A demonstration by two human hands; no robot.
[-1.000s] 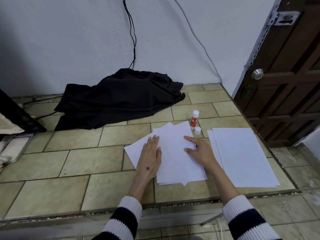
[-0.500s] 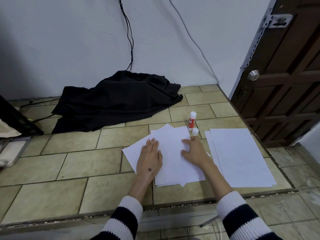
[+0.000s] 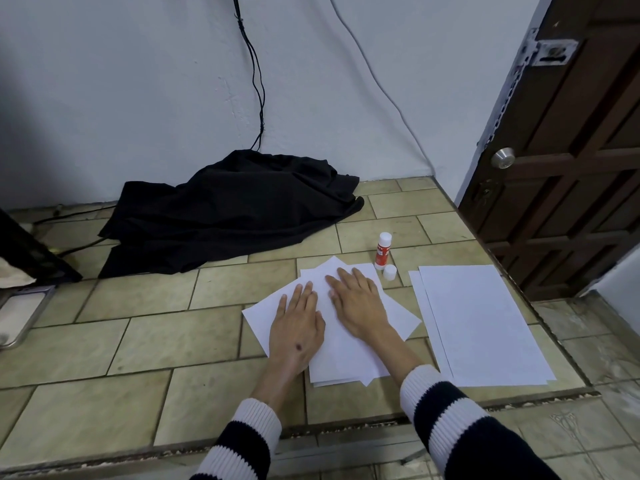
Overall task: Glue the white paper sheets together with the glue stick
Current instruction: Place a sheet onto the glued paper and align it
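Note:
A loose pile of overlapping white sheets [image 3: 343,358] lies askew on the tiled floor. My left hand [image 3: 297,329] rests flat on its left part, fingers spread. My right hand [image 3: 356,299] lies flat beside it on the top sheet, palm down. Neither hand holds anything. A red and white glue stick [image 3: 382,251] stands upright just beyond the pile, uncapped, with its white cap [image 3: 389,272] on the floor beside it. A second, neater stack of white sheets [image 3: 481,323] lies to the right.
A crumpled black cloth [image 3: 228,209] lies near the wall with black cables above it. A dark wooden door [image 3: 571,150] stands at the right. A step edge [image 3: 311,434] runs in front of me. A metal tray [image 3: 17,317] sits at the far left.
My right hand has slid left from the pile's right edge to its middle and flattened, palm down, next to the left hand. The left hand has stayed in place.

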